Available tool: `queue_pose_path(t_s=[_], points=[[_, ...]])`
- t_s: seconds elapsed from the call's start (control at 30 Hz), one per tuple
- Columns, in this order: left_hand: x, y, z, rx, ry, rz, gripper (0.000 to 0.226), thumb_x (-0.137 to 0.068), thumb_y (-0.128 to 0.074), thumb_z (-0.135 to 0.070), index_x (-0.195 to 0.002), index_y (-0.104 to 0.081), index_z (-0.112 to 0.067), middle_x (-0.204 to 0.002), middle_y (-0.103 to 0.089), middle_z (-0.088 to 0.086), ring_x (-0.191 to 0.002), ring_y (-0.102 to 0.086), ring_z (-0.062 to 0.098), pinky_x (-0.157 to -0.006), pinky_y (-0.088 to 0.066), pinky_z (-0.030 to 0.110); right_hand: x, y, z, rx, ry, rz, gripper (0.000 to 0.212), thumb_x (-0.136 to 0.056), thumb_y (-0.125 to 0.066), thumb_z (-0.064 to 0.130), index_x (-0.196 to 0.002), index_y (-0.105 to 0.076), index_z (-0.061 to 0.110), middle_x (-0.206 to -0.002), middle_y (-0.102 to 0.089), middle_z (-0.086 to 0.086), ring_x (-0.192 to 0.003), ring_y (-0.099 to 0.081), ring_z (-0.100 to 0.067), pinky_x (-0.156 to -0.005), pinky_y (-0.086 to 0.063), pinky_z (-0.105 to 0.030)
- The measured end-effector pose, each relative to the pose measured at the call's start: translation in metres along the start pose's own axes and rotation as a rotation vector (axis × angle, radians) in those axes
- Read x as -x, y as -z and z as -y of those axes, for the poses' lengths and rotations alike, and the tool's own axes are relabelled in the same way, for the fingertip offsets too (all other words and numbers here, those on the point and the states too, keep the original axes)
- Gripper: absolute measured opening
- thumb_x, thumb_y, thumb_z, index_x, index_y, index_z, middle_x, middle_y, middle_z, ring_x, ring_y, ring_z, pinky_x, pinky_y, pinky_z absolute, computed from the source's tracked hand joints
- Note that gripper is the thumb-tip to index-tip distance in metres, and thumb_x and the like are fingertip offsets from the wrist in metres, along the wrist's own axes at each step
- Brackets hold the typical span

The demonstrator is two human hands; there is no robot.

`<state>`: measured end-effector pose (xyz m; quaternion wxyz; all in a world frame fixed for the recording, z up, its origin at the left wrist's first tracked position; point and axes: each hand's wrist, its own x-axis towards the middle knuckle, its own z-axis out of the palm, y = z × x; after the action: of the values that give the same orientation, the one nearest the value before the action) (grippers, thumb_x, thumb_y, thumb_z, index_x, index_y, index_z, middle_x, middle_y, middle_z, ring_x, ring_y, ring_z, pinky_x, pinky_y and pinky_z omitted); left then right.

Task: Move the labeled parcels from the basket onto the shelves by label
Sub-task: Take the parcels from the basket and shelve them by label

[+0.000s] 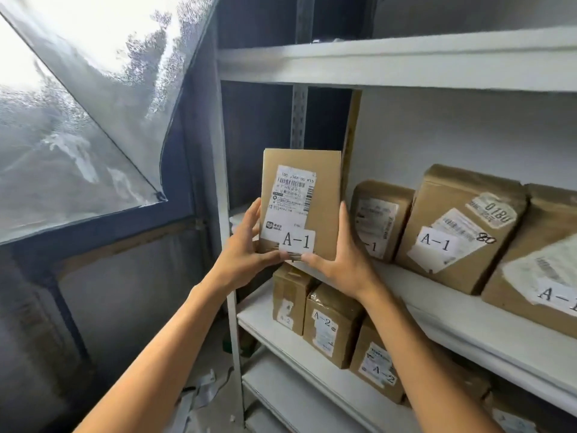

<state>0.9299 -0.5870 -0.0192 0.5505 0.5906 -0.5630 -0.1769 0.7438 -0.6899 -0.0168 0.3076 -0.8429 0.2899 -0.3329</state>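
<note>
The left hand [246,245] and right hand [340,251] are holding an A-1 parcel [301,207] upright by its sides, fingers wrapped around its edges, at the left end of the shelf [468,310] carrying other A-1 parcels [459,226]. Placing looks underway; next it needs sliding in beside them and releasing.

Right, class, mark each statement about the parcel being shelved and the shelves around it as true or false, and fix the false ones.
1. Both hands, left hand and right hand, hold the parcel. True.
2. The held parcel reads A-2. False: it reads A-1.
3. It is at the left end of the shelf carrying A-1 parcels. True.
4. The shelf below holds A-1 parcels. False: the A-2 parcels stand there.
</note>
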Motion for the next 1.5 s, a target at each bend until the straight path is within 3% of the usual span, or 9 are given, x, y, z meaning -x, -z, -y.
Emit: queue_pose_path(t_s=[0.1,0.27,0.4,0.53,0.8,1.17,1.3,1.37,1.5], points=[[-0.032,0.008,0.026,-0.027,-0.022,-0.019,0.098,-0.077,-0.083,-0.015,-0.146,-0.02,-0.047,-0.145,-0.045,-0.019,-0.139,-0.04,0.008,-0.107,-0.044,0.045,-0.028,-0.023,-0.011,0.044,0.01,-0.093,0.122,-0.083,-0.078,0.039,-0.151,0.023,0.043,-0.164,-0.012,0.011,-0.142,-0.023,-0.006,-0.11,-0.034,-0.036],[-0.089,0.017,0.066,-0.075,-0.123,0.078,0.099,-0.075,-0.084,-0.019,-0.147,-0.02,-0.042,-0.147,-0.044,-0.017,-0.129,-0.038,-0.014,-0.094,-0.037,0.003,-0.056,-0.055,-0.021,0.257,0.0,-0.31,0.112,-0.084,-0.078,0.036,-0.157,0.007,0.039,-0.165,-0.007,0.001,-0.148,-0.018,-0.015,-0.107,-0.029,-0.029],[-0.127,0.014,0.089,-0.123,-0.184,0.128,0.101,-0.072,-0.084,-0.037,-0.151,-0.021,-0.035,-0.148,-0.043,-0.011,-0.135,-0.042,0.006,-0.111,-0.04,0.037,-0.067,-0.076,-0.028,0.44,-0.099,-0.52,0.094,-0.083,-0.079,0.03,-0.158,-0.021,0.027,-0.163,-0.019,-0.014,-0.149,-0.024,-0.028,-0.106,-0.028,-0.031],[-0.149,0.004,0.098,-0.191,-0.211,0.109,0.101,-0.074,-0.082,-0.039,-0.154,-0.021,-0.028,-0.144,-0.043,-0.003,-0.13,-0.042,0.009,-0.107,-0.042,0.033,-0.072,-0.086,-0.039,0.575,-0.08,-0.689,0.072,-0.081,-0.082,0.018,-0.145,-0.05,0.011,-0.148,-0.041,-0.019,-0.127,-0.05,-0.027,-0.102,-0.044,-0.031],[-0.155,-0.01,0.111,-0.211,-0.28,0.17,0.079,-0.083,-0.076,-0.032,-0.148,-0.033,-0.023,-0.139,-0.05,0.001,-0.121,-0.051,0.016,-0.096,-0.044,0.028,-0.063,-0.087,-0.047,0.659,-0.136,-0.776,0.057,-0.08,-0.077,0.005,-0.134,-0.058,0.0,-0.134,-0.049,-0.021,-0.116,-0.052,-0.025,-0.105,-0.033,-0.014],[-0.135,0.005,0.106,-0.277,-0.304,0.291,0.075,-0.087,-0.067,-0.022,-0.151,-0.028,-0.022,-0.139,-0.055,0.001,-0.125,-0.053,0.022,-0.097,-0.042,0.029,-0.045,-0.09,-0.044,0.622,-0.256,-0.68,0.057,-0.09,-0.067,0.014,-0.144,-0.049,0.004,-0.148,-0.042,-0.012,-0.131,-0.046,-0.025,-0.107,-0.036,-0.022],[-0.107,0.002,0.099,-0.387,-0.321,0.272,0.073,-0.088,-0.066,-0.029,-0.151,-0.031,-0.019,-0.145,-0.045,0.003,-0.131,-0.041,0.022,-0.103,-0.04,0.03,-0.026,-0.082,-0.045,0.738,-0.324,-0.591,0.054,-0.092,-0.058,0.03,-0.139,-0.054,0.002,-0.143,-0.047,-0.015,-0.129,-0.049,-0.032,-0.104,-0.048,-0.043],[-0.091,-0.007,0.092,-0.45,-0.327,0.274,0.07,-0.088,-0.066,-0.029,-0.149,-0.034,-0.016,-0.148,-0.042,0.004,-0.135,-0.037,0.024,-0.105,-0.045,0.04,-0.009,-0.073,-0.046,0.776,-0.38,-0.59,0.056,-0.092,-0.051,0.039,-0.135,-0.058,0.003,-0.141,-0.051,-0.015,-0.126,-0.05,-0.035,-0.1,-0.049,-0.047],[-0.06,-0.048,0.066,-0.488,-0.423,0.378,0.068,-0.089,-0.065,-0.028,-0.148,-0.038,-0.009,-0.149,-0.042,0.01,-0.138,-0.034,0.03,-0.111,-0.035,0.038,0.041,-0.048,-0.05,0.881,-0.45,-0.631,0.057,-0.091,-0.047,0.043,-0.129,-0.062,0.004,-0.135,-0.057,-0.015,-0.118,-0.053,-0.037,-0.095,-0.05,-0.051]])
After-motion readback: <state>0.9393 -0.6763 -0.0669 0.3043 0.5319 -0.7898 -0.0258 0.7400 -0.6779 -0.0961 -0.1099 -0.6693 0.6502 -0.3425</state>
